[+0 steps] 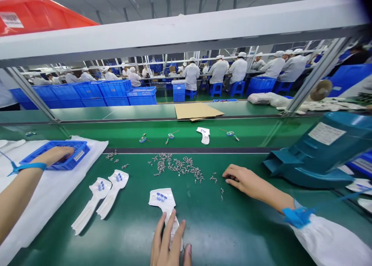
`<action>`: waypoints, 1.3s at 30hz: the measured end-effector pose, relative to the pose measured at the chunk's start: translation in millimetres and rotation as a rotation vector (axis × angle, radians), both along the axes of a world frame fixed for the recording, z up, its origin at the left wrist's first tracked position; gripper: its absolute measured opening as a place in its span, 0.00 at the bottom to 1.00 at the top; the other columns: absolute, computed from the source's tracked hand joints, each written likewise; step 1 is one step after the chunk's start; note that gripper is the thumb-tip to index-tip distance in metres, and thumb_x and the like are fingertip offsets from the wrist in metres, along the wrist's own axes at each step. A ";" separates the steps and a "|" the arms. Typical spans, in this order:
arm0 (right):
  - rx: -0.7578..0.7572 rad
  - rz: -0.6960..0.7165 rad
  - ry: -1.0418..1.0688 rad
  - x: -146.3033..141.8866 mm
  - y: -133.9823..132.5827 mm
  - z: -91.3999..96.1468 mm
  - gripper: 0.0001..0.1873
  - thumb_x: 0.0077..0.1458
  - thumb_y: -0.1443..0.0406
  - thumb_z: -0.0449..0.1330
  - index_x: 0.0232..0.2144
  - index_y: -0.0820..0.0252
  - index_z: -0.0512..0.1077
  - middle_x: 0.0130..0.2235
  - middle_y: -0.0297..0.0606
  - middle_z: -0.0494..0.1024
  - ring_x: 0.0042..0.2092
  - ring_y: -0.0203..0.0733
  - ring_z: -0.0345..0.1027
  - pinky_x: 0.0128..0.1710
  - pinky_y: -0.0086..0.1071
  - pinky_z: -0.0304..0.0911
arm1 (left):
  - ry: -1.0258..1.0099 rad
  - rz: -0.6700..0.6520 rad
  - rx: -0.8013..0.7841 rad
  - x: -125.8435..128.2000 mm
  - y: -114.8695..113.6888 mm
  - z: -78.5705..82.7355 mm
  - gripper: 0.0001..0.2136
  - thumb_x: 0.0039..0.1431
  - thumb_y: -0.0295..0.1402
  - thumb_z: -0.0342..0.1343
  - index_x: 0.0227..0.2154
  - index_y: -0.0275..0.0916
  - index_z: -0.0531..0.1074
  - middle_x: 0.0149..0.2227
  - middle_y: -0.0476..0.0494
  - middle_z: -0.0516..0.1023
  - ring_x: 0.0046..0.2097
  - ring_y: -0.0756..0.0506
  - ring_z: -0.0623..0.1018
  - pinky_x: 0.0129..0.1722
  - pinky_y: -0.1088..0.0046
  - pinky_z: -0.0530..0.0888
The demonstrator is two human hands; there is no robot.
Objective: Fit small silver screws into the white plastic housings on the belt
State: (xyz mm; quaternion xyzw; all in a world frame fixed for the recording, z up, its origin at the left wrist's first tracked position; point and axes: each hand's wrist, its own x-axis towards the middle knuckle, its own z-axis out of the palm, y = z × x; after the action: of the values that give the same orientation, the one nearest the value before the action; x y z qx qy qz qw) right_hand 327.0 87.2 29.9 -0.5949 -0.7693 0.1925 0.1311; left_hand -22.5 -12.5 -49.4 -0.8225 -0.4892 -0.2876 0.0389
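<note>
My left hand rests with spread fingers on the stem of a white plastic handle shell with blue markings on its wide end. The hand covers part of that stem. On the right, my right hand, below a white sleeve and blue wristband, touches the green bench with curled fingertips close together; whatever is between them is hidden. Several small loose screws lie just left of those fingers, and a larger spread of small metal screws covers the bench's middle. Two more white handle shells lie to the left.
A co-worker's arm reaches into a blue tray on white sheeting at left. A teal machine stands at right. Small wired parts and another white shell sit on the green strip beyond. Cardboard lies farther back.
</note>
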 end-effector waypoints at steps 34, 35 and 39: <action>-0.375 -0.086 0.865 -123.8 -64.7 35.9 0.14 0.58 0.53 0.61 0.30 0.58 0.71 0.31 0.33 0.72 0.36 0.40 0.66 0.39 0.33 0.62 | -0.474 -0.123 -0.104 53.2 13.6 92.2 0.11 0.66 0.22 0.51 0.46 0.42 0.72 0.40 0.46 0.80 0.40 0.45 0.76 0.40 0.67 0.70; -0.340 -0.078 0.806 -123.2 -65.2 36.3 0.13 0.60 0.55 0.59 0.30 0.57 0.70 0.32 0.33 0.72 0.36 0.40 0.66 0.40 0.33 0.62 | -0.455 -0.128 -0.107 53.1 13.1 93.2 0.11 0.66 0.22 0.51 0.46 0.42 0.72 0.39 0.47 0.80 0.39 0.45 0.75 0.39 0.67 0.70; -0.235 -0.016 0.656 -121.3 -65.5 41.8 0.11 0.63 0.59 0.55 0.31 0.56 0.69 0.32 0.32 0.72 0.35 0.40 0.66 0.38 0.33 0.61 | -0.432 -0.151 -0.186 51.6 11.8 96.5 0.10 0.68 0.23 0.47 0.43 0.42 0.71 0.37 0.47 0.78 0.39 0.45 0.74 0.38 0.67 0.67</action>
State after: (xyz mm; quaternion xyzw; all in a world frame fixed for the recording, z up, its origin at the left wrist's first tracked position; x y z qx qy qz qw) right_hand 205.7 21.7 71.6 -0.5183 -0.6543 0.4596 0.3035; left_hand 29.1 -0.6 47.1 -0.7762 -0.4476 -0.4125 -0.1642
